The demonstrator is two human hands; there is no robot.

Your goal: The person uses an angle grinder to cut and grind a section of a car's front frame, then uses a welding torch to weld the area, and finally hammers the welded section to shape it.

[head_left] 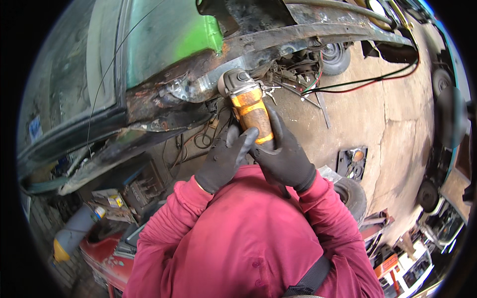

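Between my two black-gloved hands is a yellow and grey angle grinder (252, 111), its body worn and dirty. My right hand (285, 154) wraps round the rear of its body from the right. From the left, my left hand (226, 156) closes against the same body, thumb lying near its lower end. The grinder's head points away from me, close to a rusty, partly bare metal panel (208, 79) of a vehicle body. Its disc shows only as a pale edge at the head's left, and I cannot tell whether it touches the panel.
A green-tinted vehicle window (164, 39) stands at the upper left. Black and red cables (362, 84) hang at the right. A loose wheel (335, 57), tools (323, 107) and a lamp unit (353, 161) lie on the concrete floor. A tire (352, 196) lies beside my right arm; a gas cylinder (74, 233) is at lower left.
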